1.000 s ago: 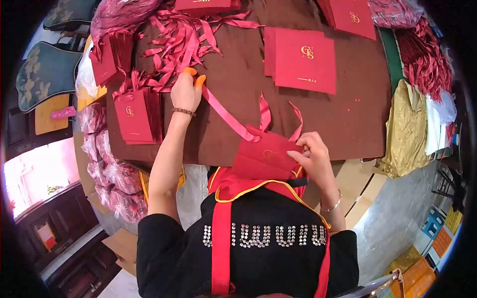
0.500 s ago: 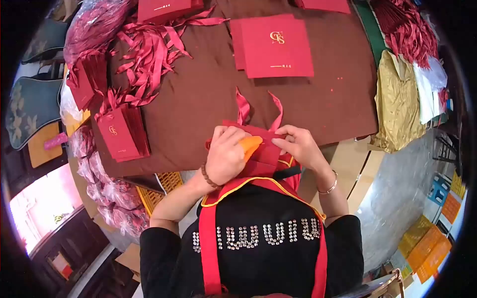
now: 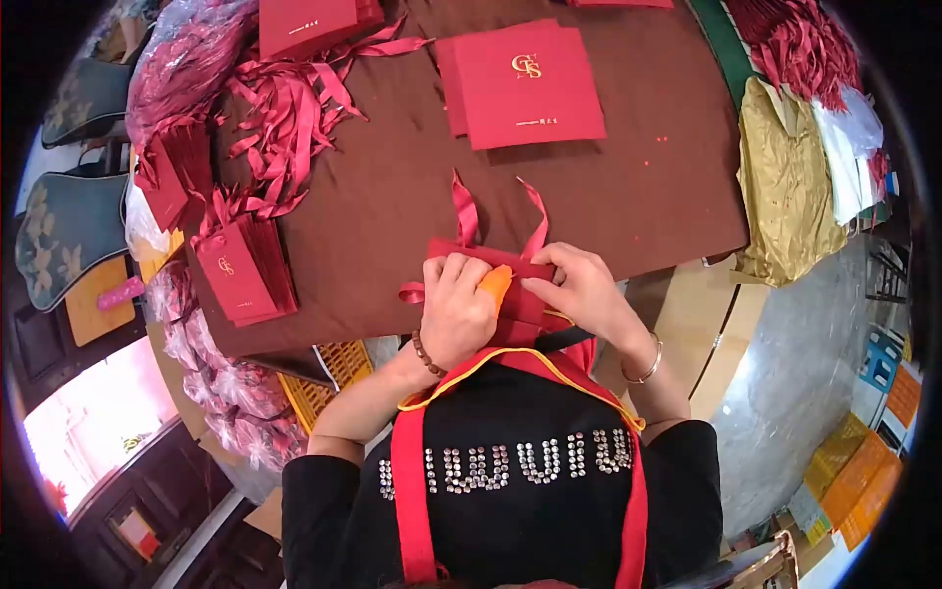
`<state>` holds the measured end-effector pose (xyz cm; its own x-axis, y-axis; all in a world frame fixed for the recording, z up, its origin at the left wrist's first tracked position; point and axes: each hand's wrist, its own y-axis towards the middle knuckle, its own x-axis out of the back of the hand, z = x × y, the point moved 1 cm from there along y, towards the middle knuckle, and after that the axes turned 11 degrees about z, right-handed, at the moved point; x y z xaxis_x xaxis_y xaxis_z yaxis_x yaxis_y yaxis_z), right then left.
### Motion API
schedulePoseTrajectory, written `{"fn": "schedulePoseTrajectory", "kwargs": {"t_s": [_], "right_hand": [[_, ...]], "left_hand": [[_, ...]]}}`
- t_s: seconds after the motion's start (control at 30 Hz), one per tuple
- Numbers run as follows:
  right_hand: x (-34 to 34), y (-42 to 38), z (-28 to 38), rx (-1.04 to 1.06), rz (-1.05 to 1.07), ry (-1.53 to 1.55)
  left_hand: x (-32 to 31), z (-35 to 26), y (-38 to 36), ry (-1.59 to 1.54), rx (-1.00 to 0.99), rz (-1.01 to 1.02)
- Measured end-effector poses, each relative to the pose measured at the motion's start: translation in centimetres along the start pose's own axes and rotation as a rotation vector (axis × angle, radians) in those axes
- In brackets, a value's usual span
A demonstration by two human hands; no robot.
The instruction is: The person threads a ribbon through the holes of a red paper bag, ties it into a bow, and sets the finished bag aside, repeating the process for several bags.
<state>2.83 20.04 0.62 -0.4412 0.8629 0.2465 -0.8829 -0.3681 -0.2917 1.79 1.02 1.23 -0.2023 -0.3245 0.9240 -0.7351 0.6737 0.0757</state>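
Observation:
A small red paper bag (image 3: 522,312) with ribbon ends (image 3: 537,218) standing up from it is held against the front edge of the table. My left hand (image 3: 459,302) is closed round its left side, with an orange piece (image 3: 497,288) showing at the thumb. On the right side, my right hand (image 3: 582,292) pinches the bag's upper edge between thumb and fingers. Larger flat red bags with a gold logo (image 3: 535,93) lie farther back on the brown cloth. What is inside the held bag is hidden.
Small red bags (image 3: 240,270) stand at the table's left edge, beside a heap of red ribbons (image 3: 285,128). A gold plastic bag (image 3: 785,187) hangs at the right edge. Plastic-wrapped bundles (image 3: 235,393) and a yellow crate (image 3: 339,378) are below left.
The view has shifted slightly, so the table items appear a little farther left. My right fingers have moved slightly on the bag's edge. Both hands remain on the bag.

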Motion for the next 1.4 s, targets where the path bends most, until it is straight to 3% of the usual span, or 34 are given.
{"fn": "schedulePoseTrajectory", "kwargs": {"t_s": [0.47,0.73,0.8,1.0,1.2,1.27,1.33,1.4], "right_hand": [[-0.9,0.3,-0.2,0.069,0.003,-0.039],[-1.0,-0.2,-1.1,0.0,0.06,0.274],[-1.1,-0.4,-0.9,0.045,0.056,0.237],[-1.1,-0.5,0.7,0.121,0.055,0.071],[-1.4,-1.1,0.7,0.209,-0.019,-0.085],[-1.7,-1.2,0.8,0.185,-0.034,-0.113],[-2.1,-1.0,0.9,0.23,-0.084,-0.187],[-2.5,-0.8,1.1,0.213,-0.075,-0.181]], "left_hand": [[0.5,-0.9,0.7,0.132,-0.045,0.013],[0.8,-1.0,0.7,0.092,-0.032,0.024],[1.1,-0.1,0.7,-0.146,0.024,0.044],[3.2,1.2,1.7,0.025,0.013,0.083],[2.8,1.9,2.3,-0.178,-0.072,0.271],[3.6,2.2,2.6,-0.234,-0.018,0.386],[3.5,3.9,2.8,-0.481,0.119,0.55],[3.1,5.2,3.3,-0.521,0.08,0.548]]}}
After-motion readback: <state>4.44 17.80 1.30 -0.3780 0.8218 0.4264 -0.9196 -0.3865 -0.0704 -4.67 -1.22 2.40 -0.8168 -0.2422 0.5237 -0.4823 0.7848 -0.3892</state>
